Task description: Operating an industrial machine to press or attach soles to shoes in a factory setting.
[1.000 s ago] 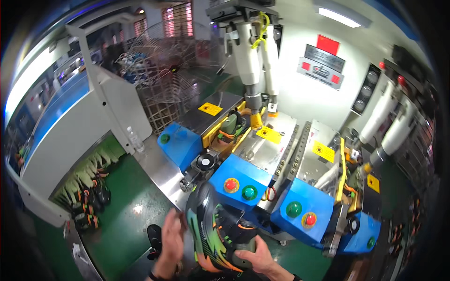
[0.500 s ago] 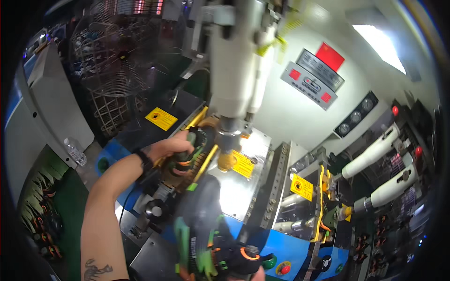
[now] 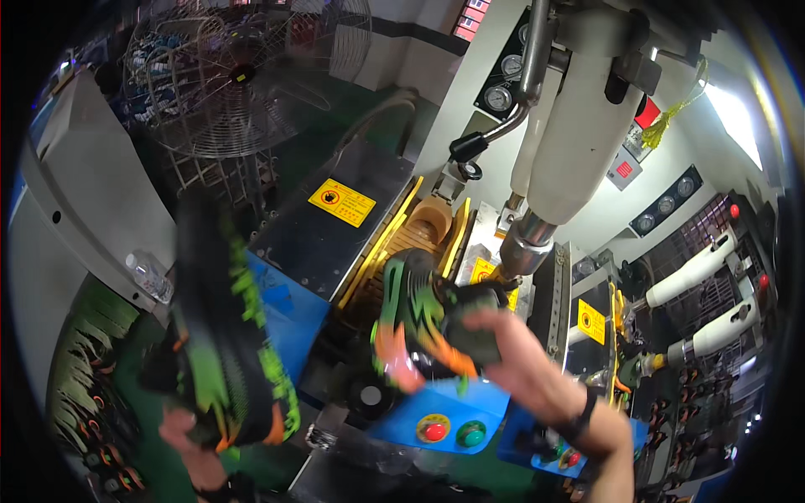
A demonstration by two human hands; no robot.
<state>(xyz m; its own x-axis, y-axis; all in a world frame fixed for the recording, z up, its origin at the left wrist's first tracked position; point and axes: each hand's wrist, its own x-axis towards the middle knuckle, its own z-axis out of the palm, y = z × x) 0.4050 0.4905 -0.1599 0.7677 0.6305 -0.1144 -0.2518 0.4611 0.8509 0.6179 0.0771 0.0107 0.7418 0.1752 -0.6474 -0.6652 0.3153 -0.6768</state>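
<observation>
My left hand [image 3: 189,444], at the lower left, is closed around the lower end of a black shoe [image 3: 214,335] with green and orange patches and a lime-green sole edge. That shoe stands nearly upright, clear of the machine, and is blurred. On the right, my right hand [image 3: 511,339] grips a second black, green and orange shoe [image 3: 411,310] by its collar end. This shoe is tilted in front of the yellow-edged cradle [image 3: 428,222] with its brown pad; whether it touches the cradle I cannot tell. The white press cylinder [image 3: 579,142] hangs to the right of the cradle.
Red and green buttons [image 3: 434,432] sit on the blue front panel. A black-knobbed lever [image 3: 470,148] juts out above the cradle. Further right are another press station [image 3: 696,277] and shoe racks. A wire fan [image 3: 239,84], a plastic bottle [image 3: 149,277] and a shoe rack [image 3: 92,402] stand left.
My left hand has drawn its shoe out of the cradle toward the lower left. My right hand has raised the other shoe from the lower edge to the cradle. The press cylinder appears further right.
</observation>
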